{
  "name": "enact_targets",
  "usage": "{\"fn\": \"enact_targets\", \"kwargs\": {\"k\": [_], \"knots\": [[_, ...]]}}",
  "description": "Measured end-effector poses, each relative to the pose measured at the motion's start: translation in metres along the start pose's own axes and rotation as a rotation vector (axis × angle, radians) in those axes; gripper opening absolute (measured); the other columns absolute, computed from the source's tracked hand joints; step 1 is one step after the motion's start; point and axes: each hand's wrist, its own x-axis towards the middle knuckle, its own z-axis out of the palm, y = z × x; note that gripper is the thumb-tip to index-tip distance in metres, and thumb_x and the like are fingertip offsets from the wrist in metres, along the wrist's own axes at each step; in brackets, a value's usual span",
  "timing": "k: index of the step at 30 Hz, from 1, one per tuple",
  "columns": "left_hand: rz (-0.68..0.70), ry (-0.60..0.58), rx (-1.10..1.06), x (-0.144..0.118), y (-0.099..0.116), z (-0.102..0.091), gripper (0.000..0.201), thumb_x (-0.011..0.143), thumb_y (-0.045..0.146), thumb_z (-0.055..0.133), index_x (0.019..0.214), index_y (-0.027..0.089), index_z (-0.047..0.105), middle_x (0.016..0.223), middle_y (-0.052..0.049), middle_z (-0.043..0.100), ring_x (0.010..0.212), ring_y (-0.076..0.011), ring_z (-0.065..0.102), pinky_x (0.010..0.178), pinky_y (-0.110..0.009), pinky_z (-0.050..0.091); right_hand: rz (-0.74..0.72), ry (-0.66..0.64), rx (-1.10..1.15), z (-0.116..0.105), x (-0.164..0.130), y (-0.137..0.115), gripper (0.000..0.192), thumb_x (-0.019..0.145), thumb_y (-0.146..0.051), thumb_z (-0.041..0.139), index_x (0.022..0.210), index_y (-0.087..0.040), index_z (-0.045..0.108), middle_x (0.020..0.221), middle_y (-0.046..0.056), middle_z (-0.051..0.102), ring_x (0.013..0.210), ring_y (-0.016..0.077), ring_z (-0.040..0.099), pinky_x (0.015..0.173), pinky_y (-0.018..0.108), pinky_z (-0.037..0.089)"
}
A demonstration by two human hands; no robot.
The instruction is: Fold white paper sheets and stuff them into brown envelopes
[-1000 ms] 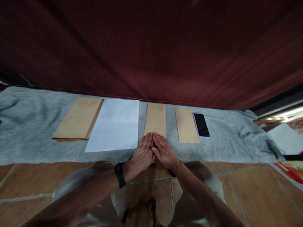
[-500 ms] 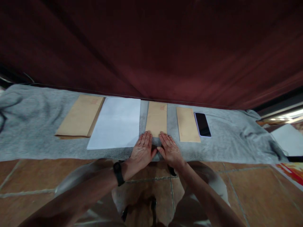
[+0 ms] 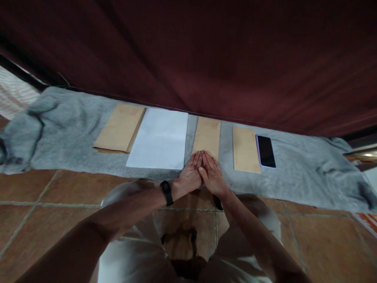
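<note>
Both my hands lie flat, side by side, on the near end of a brown paper envelope point(image 3: 207, 133) in the middle of the grey cloth. My left hand point(image 3: 191, 173) has its fingers stretched out, with a black band on the wrist. Touching it, my right hand point(image 3: 214, 177) also has straight fingers, and its thumb crosses toward the left hand. The envelope's near edge is hidden under them. Left of it lies a stack of white paper point(image 3: 160, 137), and to the right a second brown envelope point(image 3: 246, 149).
A stack of larger brown envelopes point(image 3: 119, 127) sits left of the white paper. A dark-screened phone point(image 3: 266, 151) lies at the right. The grey cloth point(image 3: 309, 169) runs along a dark red drape point(image 3: 188, 59) behind it. Below is a tiled floor point(image 3: 59, 224).
My hands have come together from slightly apart, still over the envelope's near end. The camera view has shifted and tilted, so everything sits further right in the picture.
</note>
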Motion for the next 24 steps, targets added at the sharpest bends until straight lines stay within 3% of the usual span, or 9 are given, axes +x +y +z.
{"fn": "enact_targets", "kwargs": {"k": [9, 15, 20, 24], "knots": [[-0.034, -0.039, -0.023, 0.002, 0.001, -0.01, 0.064, 0.092, 0.012, 0.041, 0.153, -0.007, 0.033, 0.159, -0.03, 0.036, 0.153, -0.0345, 0.028, 0.127, -0.057, 0.022, -0.002, -0.007, -0.051, -0.002, -0.006, 0.006, 0.062, 0.108, -0.043, 0.024, 0.164, -0.017, 0.016, 0.169, 0.011, 0.025, 0.157, 0.0221, 0.021, 0.129, 0.049, 0.019], [-0.061, -0.03, -0.021, 0.002, 0.0, -0.005, 0.063, 0.092, 0.011, 0.036, 0.153, -0.005, 0.034, 0.159, -0.029, 0.037, 0.154, -0.0326, 0.027, 0.126, -0.055, 0.025, -0.008, 0.017, -0.106, -0.002, -0.01, 0.012, 0.062, 0.108, -0.043, 0.029, 0.162, -0.015, 0.025, 0.167, 0.013, 0.028, 0.156, 0.0242, 0.025, 0.128, 0.05, 0.024], [-0.096, 0.036, -0.078, 0.002, -0.017, -0.002, 0.061, 0.095, 0.017, 0.038, 0.152, -0.004, 0.035, 0.159, -0.029, 0.037, 0.154, -0.0339, 0.027, 0.124, -0.053, 0.03, -0.063, 0.067, -0.201, -0.003, -0.012, 0.016, 0.058, 0.108, -0.038, 0.033, 0.158, -0.01, 0.034, 0.164, 0.014, 0.036, 0.154, 0.0227, 0.029, 0.127, 0.046, 0.027], [-0.086, 0.111, -0.156, 0.014, -0.036, -0.002, 0.058, 0.102, 0.023, 0.032, 0.156, 0.004, 0.032, 0.164, -0.02, 0.033, 0.155, -0.0263, 0.025, 0.126, -0.046, 0.029, -0.089, 0.144, -0.264, 0.001, -0.013, 0.016, 0.057, 0.107, -0.036, 0.035, 0.156, -0.007, 0.038, 0.162, 0.015, 0.039, 0.153, 0.0228, 0.032, 0.127, 0.045, 0.029]]}}
